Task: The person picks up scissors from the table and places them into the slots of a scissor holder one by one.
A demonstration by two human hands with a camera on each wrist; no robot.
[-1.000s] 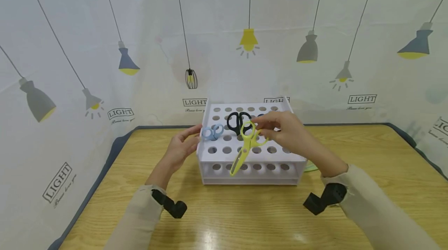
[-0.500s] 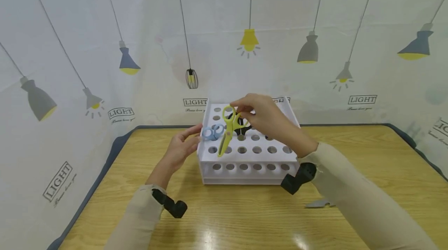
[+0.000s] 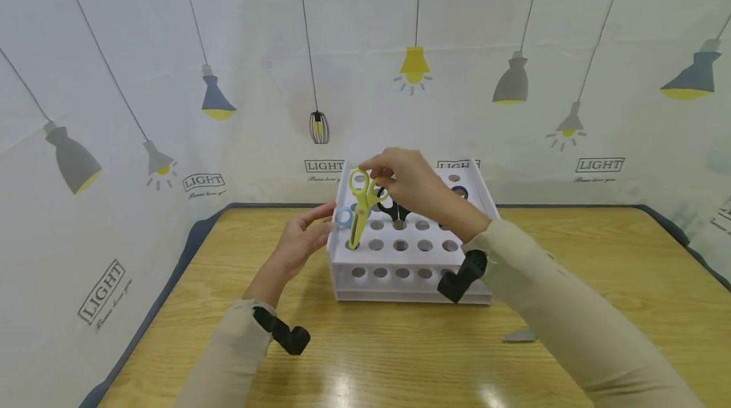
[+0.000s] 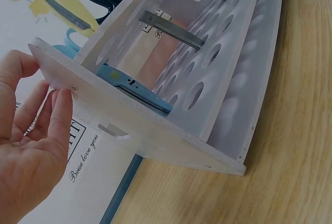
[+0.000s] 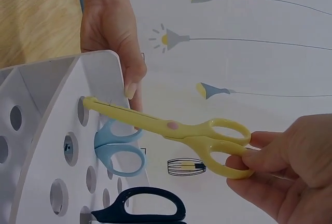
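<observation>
Yellow scissors (image 5: pixel 168 125) slant tip-down below the right hand (image 3: pixel 407 176), whose thumb and fingers pinch one handle loop; the blade tip is at the front-left hole (image 5: pixel 82 115) of the white rack (image 3: pixel 388 259). Light-blue scissors (image 5: pixel 106 149) stand just beside. The left hand (image 3: pixel 299 240), fingers loosely extended, touches the rack's left side.

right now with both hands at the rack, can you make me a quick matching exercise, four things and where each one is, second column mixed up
Things
1. yellow scissors
2. light blue scissors
3. left hand
4. rack

Places
a. standing on the table
b. slotted into the rack, handles uppermost
c. at the rack's left side, fingers touching it
d. pinched at the handles by the right hand

Right pairs: 1-d, 2-b, 3-c, 4-a
</observation>
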